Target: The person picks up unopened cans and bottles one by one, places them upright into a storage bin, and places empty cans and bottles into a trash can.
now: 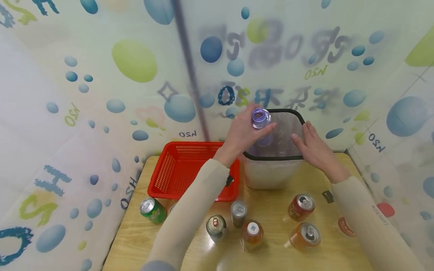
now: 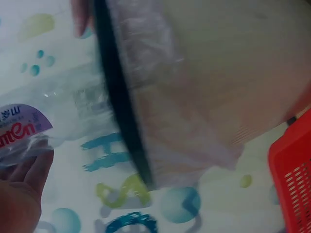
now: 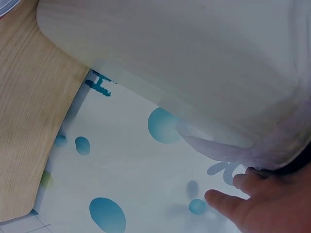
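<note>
My left hand (image 1: 241,130) grips a clear plastic bottle (image 1: 261,119) with no cap, its mouth pointing up toward the head camera. The bottle's lower part reaches into the opening of a whitish bin (image 1: 271,175) with a black rim. In the left wrist view, the fingers are around the bottle's side, beside a purple, white and red label (image 2: 22,127). On the bin's right side, my right hand (image 1: 317,152) touches the rim with fairly straight fingers, the thumb over the opening. A thin clear liner bag (image 2: 189,145) hangs over the bin's outside.
A red plastic basket (image 1: 181,195) stands left of the bin. Nearer on the wooden table are a green can (image 1: 154,210), a dark can (image 1: 216,227), a grey can (image 1: 239,213), an amber bottle (image 1: 252,235), a red can (image 1: 301,207) and an orange can (image 1: 305,236). A patterned wall rises behind.
</note>
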`<action>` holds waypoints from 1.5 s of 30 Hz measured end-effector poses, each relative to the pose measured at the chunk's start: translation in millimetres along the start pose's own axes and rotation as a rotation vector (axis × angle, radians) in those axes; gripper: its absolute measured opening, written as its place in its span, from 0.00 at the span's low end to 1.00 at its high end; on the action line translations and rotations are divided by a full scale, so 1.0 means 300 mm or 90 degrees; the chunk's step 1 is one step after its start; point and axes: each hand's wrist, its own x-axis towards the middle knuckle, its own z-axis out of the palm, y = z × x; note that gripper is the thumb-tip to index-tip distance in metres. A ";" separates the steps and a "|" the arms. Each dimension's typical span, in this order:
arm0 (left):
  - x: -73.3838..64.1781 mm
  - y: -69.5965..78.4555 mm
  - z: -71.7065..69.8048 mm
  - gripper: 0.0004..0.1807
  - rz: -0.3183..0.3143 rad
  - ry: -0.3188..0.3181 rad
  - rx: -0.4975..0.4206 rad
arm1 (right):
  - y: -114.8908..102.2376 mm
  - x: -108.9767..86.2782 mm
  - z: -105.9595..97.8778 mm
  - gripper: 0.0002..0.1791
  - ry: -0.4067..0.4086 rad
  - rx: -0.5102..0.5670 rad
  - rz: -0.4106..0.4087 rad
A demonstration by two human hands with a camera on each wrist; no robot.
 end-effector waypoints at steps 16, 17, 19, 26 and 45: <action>0.022 -0.120 0.149 0.37 -0.094 -0.117 0.102 | 0.000 -0.003 0.001 0.50 0.014 0.014 -0.005; 0.020 -0.125 0.154 0.37 -0.097 -0.113 0.099 | -0.001 -0.004 0.001 0.50 0.014 0.014 -0.006; 0.015 -0.134 0.160 0.37 -0.102 -0.104 0.090 | -0.003 -0.004 0.002 0.50 0.015 0.015 -0.006; 0.014 -0.136 0.169 0.39 -0.125 -0.092 0.096 | 0.001 -0.002 0.007 0.50 0.017 0.007 -0.002; -0.100 -0.200 0.110 0.25 -0.060 0.033 0.006 | 0.007 -0.007 0.008 0.49 0.013 0.025 -0.007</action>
